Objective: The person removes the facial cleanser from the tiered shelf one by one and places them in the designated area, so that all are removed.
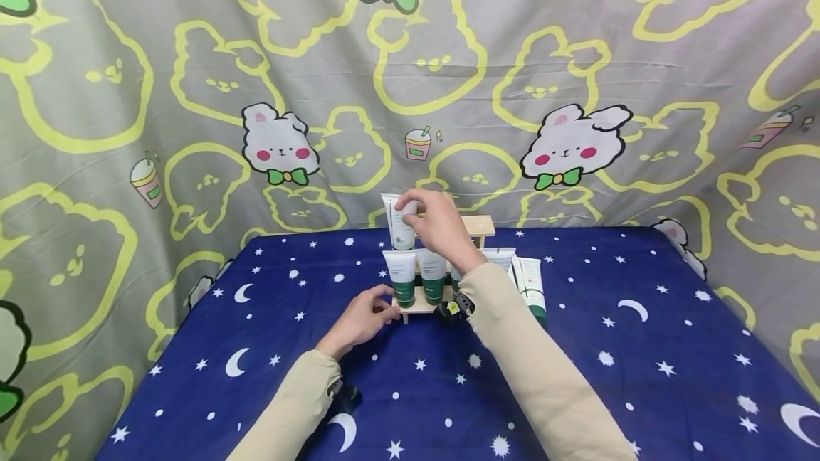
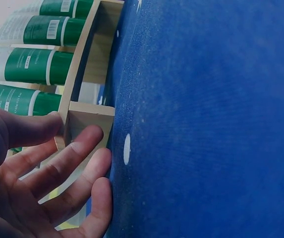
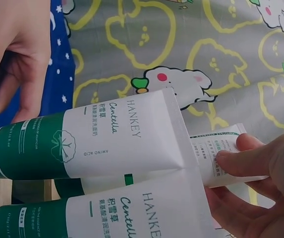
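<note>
A small tiered wooden stand holds several white-and-green squeeze tubes of facial cleanser, caps down, on its lower step. My left hand grips the left end of that step. In the left wrist view its thumb lies on the step's edge, with the fingers by the leg below. Behind the front tubes, my right hand pinches another tube near its flat top, between thumb and fingers. The right wrist view shows this tube partly covered by the nearer tubes, which hide its cap.
The stand's upper wooden step shows to the right of my right hand. More tubes stand at the stand's right side, partly behind my right sleeve. A dark blue star-patterned cloth covers the table, and a grey cartoon curtain hangs behind.
</note>
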Tool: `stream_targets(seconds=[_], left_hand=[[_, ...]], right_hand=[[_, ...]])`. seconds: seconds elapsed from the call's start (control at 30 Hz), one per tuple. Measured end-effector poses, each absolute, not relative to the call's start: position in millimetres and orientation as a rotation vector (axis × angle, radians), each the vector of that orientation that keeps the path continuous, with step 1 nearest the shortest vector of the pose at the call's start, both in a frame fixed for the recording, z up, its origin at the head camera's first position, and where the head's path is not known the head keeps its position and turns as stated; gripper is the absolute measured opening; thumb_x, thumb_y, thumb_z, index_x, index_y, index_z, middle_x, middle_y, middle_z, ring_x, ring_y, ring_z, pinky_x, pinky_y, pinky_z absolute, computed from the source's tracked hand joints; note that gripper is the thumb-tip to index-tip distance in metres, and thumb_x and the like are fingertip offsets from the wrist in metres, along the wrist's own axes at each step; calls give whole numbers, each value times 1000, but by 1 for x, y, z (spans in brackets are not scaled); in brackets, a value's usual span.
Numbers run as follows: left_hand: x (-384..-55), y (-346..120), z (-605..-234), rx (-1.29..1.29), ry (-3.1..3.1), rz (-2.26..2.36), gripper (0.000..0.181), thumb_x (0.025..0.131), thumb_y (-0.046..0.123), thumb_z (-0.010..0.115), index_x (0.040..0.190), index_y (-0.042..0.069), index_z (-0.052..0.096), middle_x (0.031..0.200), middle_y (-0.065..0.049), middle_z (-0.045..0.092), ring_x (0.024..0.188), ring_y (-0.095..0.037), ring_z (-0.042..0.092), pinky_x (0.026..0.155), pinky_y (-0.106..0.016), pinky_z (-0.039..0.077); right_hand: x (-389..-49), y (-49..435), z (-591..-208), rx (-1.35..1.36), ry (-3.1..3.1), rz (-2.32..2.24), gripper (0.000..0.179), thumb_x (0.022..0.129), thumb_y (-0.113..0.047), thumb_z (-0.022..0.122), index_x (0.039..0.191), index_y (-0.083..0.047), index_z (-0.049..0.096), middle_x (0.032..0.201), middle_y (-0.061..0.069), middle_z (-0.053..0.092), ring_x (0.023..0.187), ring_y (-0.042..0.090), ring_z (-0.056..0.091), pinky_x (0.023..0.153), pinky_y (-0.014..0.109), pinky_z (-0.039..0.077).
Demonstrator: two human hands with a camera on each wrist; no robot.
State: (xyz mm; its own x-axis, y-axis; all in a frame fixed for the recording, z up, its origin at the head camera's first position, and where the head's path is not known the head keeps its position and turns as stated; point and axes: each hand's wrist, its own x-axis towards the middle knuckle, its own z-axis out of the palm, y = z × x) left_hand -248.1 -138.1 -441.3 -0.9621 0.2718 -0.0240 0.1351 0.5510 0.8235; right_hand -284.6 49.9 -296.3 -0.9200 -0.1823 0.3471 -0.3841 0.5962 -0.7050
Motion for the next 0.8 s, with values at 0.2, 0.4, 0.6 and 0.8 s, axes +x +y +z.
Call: stream_targets(seconds=[0.2,0.4,0.6,0.8], left_hand=[[-248,-137,-442,330,2630,1375,26,98,9,68,123,4,63,87,-8,76,77,-19,69,69,-29,50],[-248,-137,-441,325,2625,1383,26,98,9,68,123,4,63,87,-9,76,77,-20,69,69,-29,49],[-248,-137,-441,327,2637,1383,25,98,8,68,122,4,64,86,-9,77,77,-21,69,68,-29,49],[-247,-137,-441,324,2639,1386,25,98,8,68,122,4,64,87,-10,77,77,-22,69,68,-29,49]], right_hand=[[-281,60,-294,478,-2548,1238,16,97,-7,70,108,-17,73,131,4,69,112,24,69,71,34,51],[-276,75,-292,464,-2499,1244,16,96,-5,70,107,-16,73,132,5,68,114,28,70,76,37,52],[-271,91,-291,434,-2470,1270,15,97,-6,70,107,-16,72,132,7,68,120,35,66,85,45,55],[-264,107,-288,429,-2445,1218,15,96,-6,71,108,-15,73,128,10,69,119,38,66,93,50,54]])
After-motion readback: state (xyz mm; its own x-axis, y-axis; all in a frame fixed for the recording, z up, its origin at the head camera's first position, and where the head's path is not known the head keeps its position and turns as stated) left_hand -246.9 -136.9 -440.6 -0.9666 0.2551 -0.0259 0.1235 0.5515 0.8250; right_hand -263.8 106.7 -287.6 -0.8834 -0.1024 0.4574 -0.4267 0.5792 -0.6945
